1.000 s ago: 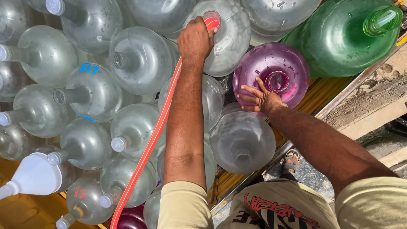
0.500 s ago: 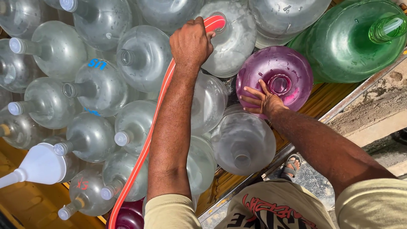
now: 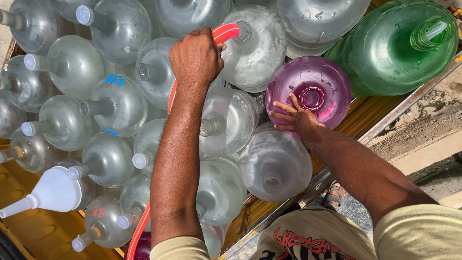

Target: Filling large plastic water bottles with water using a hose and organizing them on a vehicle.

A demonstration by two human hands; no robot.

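Head view, looking down. I see clear water jugs (image 3: 113, 113) packed together on a yellow truck bed (image 3: 43, 236), necks pointing many ways. Landmark: the purple jug (image 3: 332, 82), mouth up. The green jug (image 3: 385, 53) lies just beside it, toward the upper right. One clear jug (image 3: 275, 166) lies just below the purple jug, touching it. A white funnel (image 3: 50, 192) lies far to its lower left. My left hand (image 3: 196, 58), left of the purple jug, has its grip closed around a red hose (image 3: 225, 32), whose tip is at a clear jug's mouth (image 3: 244, 32). My right hand (image 3: 294, 117) rests on the purple jug, grip wide, fingers (image 3: 281, 106) spread flat.
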